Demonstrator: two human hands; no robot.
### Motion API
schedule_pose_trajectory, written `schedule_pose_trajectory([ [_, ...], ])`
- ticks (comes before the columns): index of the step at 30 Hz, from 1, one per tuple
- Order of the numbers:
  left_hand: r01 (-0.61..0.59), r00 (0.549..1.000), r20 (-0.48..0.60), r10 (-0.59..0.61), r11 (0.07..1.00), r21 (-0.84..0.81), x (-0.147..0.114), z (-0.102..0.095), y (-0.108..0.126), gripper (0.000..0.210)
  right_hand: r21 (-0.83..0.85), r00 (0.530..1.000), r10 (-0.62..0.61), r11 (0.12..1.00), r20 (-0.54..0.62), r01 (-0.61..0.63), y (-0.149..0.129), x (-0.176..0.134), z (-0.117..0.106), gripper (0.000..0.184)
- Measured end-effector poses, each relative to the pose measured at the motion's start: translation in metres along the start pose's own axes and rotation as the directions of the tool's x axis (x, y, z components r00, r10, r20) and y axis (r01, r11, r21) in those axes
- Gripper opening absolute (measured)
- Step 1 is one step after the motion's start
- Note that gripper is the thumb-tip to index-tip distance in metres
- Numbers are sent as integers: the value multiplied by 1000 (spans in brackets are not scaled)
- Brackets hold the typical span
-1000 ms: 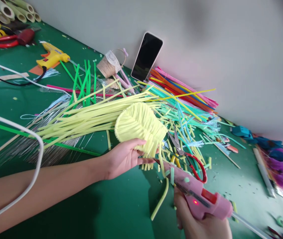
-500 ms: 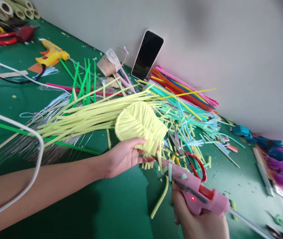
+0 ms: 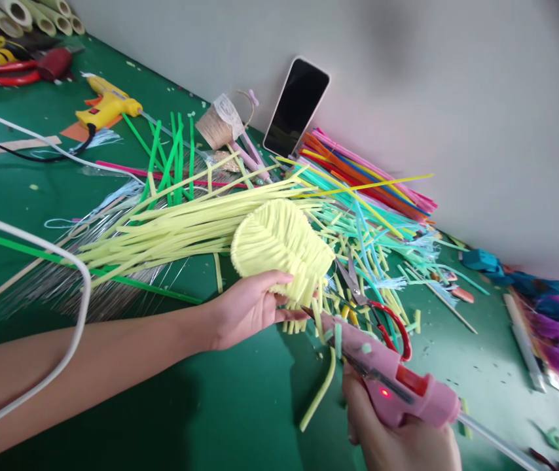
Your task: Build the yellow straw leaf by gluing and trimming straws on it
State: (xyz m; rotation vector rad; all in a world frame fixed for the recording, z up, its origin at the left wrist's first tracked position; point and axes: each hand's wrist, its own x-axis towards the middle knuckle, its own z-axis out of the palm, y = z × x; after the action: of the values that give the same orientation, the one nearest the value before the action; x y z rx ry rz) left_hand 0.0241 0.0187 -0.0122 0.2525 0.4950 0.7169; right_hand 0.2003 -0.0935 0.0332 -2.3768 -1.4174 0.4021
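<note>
A pale yellow leaf shape made of pipe cleaners [image 3: 279,242] is pinched by its lower edge in my left hand [image 3: 250,311], thumb on top and fingers beneath. My right hand [image 3: 397,425] grips a pink hot glue gun [image 3: 392,373] with a lit red light and a clear glue stick in its rear. The gun's nozzle points at the leaf's lower end, very close to my left fingertips; whether it touches cannot be made out. Red-handled scissors [image 3: 392,320] lie just behind the gun. A loose yellow pipe-cleaner piece [image 3: 319,392] rests below the leaf.
Bundles of yellow pipe cleaners [image 3: 176,226] and coloured ones [image 3: 368,173] cover the middle. A phone [image 3: 296,104] leans on the wall. A yellow glue gun [image 3: 105,104] and red-handled pliers [image 3: 19,72] lie left. A white cable [image 3: 80,307] loops over my left forearm.
The whole view has shifted slightly, so everything sits a little further right. The hands, leaf and glue gun keep nearly the same positions relative to each other.
</note>
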Motion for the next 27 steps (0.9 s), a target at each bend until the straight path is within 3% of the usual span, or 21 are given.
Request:
schedule_pose_trajectory([
  [8,-10,999,35,9,1000,15,2,-2,-1,32,-27,1000,-10,1000,-11,10,-2,1,2,26],
  [16,-8,1000,1,8,1000,28,1,0,0,33,-39,998,-25,999,-60,22,-3,0,3,28],
  [27,-5,1000,-19,5,1000,14,0,2,0,32,-45,999,29,998,-39,-31,-7,-1,1,29],
])
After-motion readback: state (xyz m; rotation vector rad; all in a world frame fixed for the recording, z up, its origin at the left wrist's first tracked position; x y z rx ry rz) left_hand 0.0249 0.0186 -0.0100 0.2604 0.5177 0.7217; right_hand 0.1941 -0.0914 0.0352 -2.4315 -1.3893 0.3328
